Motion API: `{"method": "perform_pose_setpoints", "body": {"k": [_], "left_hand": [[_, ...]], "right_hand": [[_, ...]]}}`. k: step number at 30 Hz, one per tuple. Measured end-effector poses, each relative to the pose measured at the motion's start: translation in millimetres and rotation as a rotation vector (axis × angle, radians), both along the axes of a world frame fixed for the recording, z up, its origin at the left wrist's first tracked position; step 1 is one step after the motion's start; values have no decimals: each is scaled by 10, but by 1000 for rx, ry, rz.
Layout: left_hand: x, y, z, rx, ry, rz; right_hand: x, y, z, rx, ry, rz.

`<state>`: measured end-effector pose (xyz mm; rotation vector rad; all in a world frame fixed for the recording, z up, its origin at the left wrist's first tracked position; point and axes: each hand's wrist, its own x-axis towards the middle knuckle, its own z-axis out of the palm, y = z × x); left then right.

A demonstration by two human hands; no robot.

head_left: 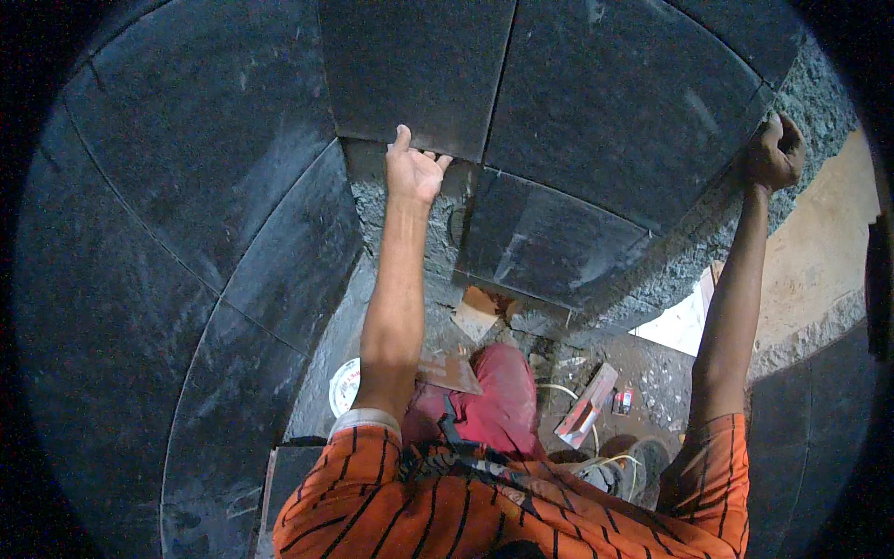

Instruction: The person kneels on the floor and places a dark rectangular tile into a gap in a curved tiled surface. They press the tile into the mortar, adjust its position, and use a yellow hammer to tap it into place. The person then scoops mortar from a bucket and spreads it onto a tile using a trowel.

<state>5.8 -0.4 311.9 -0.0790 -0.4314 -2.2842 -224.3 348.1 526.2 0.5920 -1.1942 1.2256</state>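
Observation:
My left hand (416,177) reaches up to the lower edge of a dark wall tile (410,70). The thumb points up against its face, and the other fingers curl at the edge, their tips partly hidden. Below that edge is a gap of bare rough wall (371,210). Over on the right, my right hand (778,156) is closed beside the outer edge of a large dark tile (633,102). Whatever its fingers pinch there is too small to make out. A shorter dark tile (554,239) sits under the large one.
Rough mortar (694,252) lines the tiles' right edge. On the floor lie a cardboard piece (452,373), a long box-like piece (589,405), a small red packet (623,401) and a thin cable (559,388). A white bucket (343,387) stands beside my left arm.

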Motion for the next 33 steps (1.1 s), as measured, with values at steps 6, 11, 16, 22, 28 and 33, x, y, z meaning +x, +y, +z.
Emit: {"method": "perform_pose_setpoints", "body": {"k": [6, 11, 16, 22, 28, 33], "left_hand": [[-8, -40, -51, -45, 48, -32], [24, 33, 17, 14, 14, -9], [31, 31, 49, 19, -31, -14], [50, 37, 27, 4, 15, -8], [27, -4, -3, 31, 12, -24], [26, 26, 10, 70, -11, 12]], "right_hand": [[-76, 15, -24, 8, 19, 28], [-41, -3, -39, -23, 50, 64], [-112, 40, -21, -14, 58, -53], [-98, 33, -39, -27, 18, -80], [-43, -1, -38, -52, 30, -14], [66, -9, -33, -8, 4, -47]]}}
